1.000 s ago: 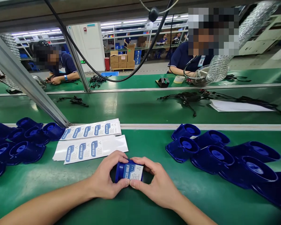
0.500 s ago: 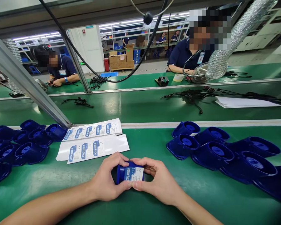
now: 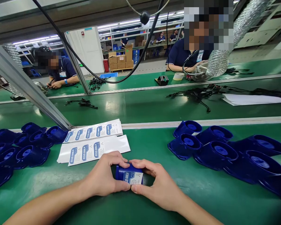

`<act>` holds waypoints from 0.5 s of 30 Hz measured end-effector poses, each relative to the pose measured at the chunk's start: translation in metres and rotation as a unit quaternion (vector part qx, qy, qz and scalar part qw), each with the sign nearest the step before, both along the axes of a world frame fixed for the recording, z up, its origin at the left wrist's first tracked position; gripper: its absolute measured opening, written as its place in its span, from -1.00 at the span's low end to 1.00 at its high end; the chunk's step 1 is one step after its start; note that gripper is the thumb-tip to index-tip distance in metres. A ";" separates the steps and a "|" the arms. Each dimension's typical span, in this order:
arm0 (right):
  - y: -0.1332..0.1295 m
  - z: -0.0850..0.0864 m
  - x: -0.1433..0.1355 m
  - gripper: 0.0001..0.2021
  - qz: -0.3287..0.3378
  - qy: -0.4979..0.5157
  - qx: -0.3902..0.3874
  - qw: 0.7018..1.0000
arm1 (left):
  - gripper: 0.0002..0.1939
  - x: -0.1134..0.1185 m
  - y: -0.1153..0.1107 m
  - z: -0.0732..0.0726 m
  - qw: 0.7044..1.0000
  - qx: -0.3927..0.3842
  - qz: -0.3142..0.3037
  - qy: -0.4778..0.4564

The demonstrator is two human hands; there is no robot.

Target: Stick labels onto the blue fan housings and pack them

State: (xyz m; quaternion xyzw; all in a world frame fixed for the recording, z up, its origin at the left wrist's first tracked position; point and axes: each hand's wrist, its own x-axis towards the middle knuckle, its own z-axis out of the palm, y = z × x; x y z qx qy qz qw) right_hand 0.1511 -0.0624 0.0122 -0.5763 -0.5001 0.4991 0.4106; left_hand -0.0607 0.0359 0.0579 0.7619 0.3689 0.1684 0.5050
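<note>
Between my hands is a blue plastic housing (image 3: 126,168) with a blue-and-white printed label (image 3: 136,177) on its curved side. My left hand (image 3: 104,176) wraps its left end, thumb along the lower edge and fingers over the top. From the other side my right hand (image 3: 162,186) grips it, thumb tip pressed at the label's lower edge and fingers behind. Both thumb tips nearly meet. The housing's far side is hidden. Just beyond my left hand lie label sheets (image 3: 114,144), with several blue labels still on them.
More blue housings stand in groups at left (image 3: 32,155) and right (image 3: 219,153) on the green table (image 3: 67,190). Behind runs a green strip with black cables (image 3: 198,95) and white paper (image 3: 255,99). A metal post (image 3: 37,84) slants at left. Two co-workers sit opposite.
The label sits slightly lower on the housing as seen from here, and both hands keep their grip. The cables and paper on the strip behind have shifted a little right.
</note>
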 end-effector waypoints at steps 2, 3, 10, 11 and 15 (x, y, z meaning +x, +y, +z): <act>-0.001 -0.001 0.000 -0.46 -0.006 -0.004 0.003 1.000 | -0.55 0.000 -0.001 -0.002 1.000 0.005 0.002 -0.011; -0.001 -0.001 -0.001 -0.47 -0.006 -0.001 0.006 1.000 | -0.56 0.000 -0.001 -0.004 1.000 0.008 0.003 -0.019; 0.001 0.000 0.000 -0.48 -0.005 0.029 0.010 1.000 | -0.61 -0.003 -0.008 -0.010 0.998 0.023 0.004 -0.058; 0.001 0.000 0.000 -0.47 -0.006 0.031 0.010 0.999 | -0.60 -0.003 -0.009 -0.009 0.998 0.025 0.004 -0.058; 0.001 -0.001 0.001 -0.46 -0.006 0.040 0.006 0.999 | -0.61 -0.003 -0.009 -0.009 0.998 0.020 0.007 -0.050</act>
